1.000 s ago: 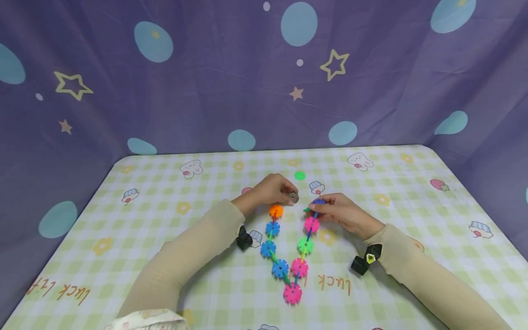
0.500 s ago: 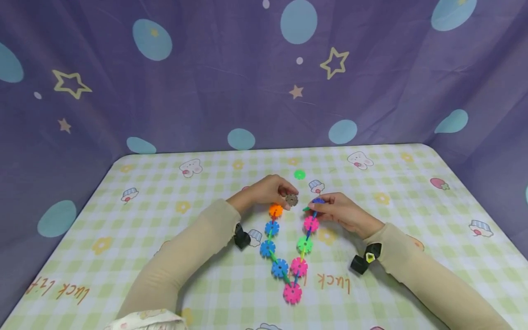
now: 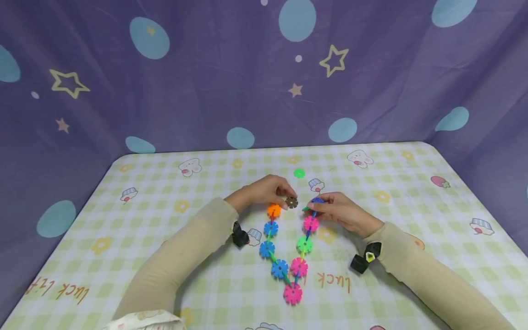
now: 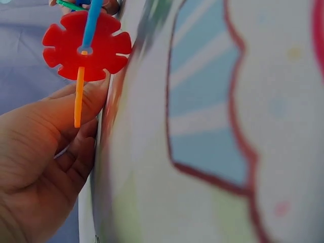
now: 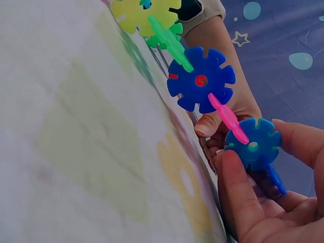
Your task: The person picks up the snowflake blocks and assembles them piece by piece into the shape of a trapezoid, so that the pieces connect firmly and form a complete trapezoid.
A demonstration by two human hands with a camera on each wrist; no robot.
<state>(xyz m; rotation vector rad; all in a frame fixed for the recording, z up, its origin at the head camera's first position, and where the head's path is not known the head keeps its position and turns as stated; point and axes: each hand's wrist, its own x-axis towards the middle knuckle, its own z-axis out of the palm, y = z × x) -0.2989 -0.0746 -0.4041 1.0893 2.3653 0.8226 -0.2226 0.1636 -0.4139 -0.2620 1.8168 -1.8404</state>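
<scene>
A chain of toothed plastic discs [image 3: 293, 294] lies in a V on the checked cloth, interlocked at right angles. My right hand [image 3: 340, 211] pinches its right end, by the blue disc [image 3: 316, 200]; a green piece [image 3: 305, 209] shows at the thumb tip. In the right wrist view, fingers and thumb are at a light blue disc [image 5: 253, 144]. Between thumb and fingertips my left hand [image 3: 270, 190] holds a loose brown disc [image 3: 291, 202], low beside the chain's orange end disc [image 3: 274, 211]. In the left wrist view a red disc [image 4: 76, 45] partly hides that thumb.
A loose green disc [image 3: 299, 173] lies on the cloth beyond both hands. A purple patterned curtain [image 3: 198, 91] hangs behind the table [image 3: 132, 256]. Each wrist carries a small black camera [image 3: 360, 264].
My left hand has lowered the brown disc slightly toward the orange end disc, and its face has turned upward. The right hand stays where it was on the chain.
</scene>
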